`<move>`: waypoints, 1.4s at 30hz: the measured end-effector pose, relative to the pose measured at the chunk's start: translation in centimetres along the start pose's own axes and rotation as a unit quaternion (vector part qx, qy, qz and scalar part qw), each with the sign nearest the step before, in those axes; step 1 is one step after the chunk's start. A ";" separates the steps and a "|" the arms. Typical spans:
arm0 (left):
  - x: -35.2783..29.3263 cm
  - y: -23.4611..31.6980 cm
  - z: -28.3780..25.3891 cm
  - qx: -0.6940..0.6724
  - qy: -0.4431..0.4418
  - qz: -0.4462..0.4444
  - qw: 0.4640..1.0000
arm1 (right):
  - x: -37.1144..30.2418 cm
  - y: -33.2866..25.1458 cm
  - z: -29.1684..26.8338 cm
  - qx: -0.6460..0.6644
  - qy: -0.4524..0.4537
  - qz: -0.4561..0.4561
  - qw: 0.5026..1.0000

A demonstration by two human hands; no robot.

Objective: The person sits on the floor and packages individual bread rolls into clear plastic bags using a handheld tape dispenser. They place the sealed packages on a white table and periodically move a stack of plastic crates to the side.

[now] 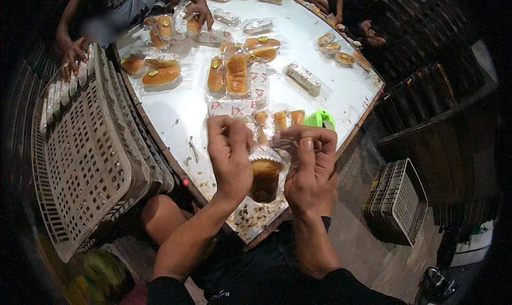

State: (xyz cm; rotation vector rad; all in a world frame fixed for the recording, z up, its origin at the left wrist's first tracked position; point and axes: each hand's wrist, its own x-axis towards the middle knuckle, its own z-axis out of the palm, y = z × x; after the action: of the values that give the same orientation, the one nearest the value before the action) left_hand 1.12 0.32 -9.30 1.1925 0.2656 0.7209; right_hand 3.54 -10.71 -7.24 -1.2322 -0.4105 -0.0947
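Observation:
A brown bread roll point(265, 181) with a white pleated paper edge hangs in a clear plastic bag between my hands, over the near corner of the table. My left hand point(229, 158) is closed, its fingers pinching the left side of the bag's top. The thumb and fingers of my right hand point(310, 169) pinch the right side of the same plastic. Just beyond them lie small wrapped rolls point(280, 119) and a bright green tape dispenser point(319, 118), partly hidden by my right hand. Farther up, wrapped bread rolls point(237, 74) lie together on the table.
The white table point(184, 110) holds several more bagged breads point(161, 75). Stacked plastic crates point(90, 161) lean along its left side; another crate stack point(397, 201) stands on the floor at right. A co-worker's hand point(200, 13) reaches over breads at the far left.

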 end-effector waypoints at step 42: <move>-0.9 1.9 -0.4 0.054 0.004 -0.023 0.998 | 0.7 1.4 2.7 -0.057 -0.046 0.003 0.997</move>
State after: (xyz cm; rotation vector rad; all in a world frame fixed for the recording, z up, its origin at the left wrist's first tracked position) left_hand -0.46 0.43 -7.88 1.2823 0.3417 0.6789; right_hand 3.86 -7.59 -7.50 -1.3527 -0.4866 -0.0570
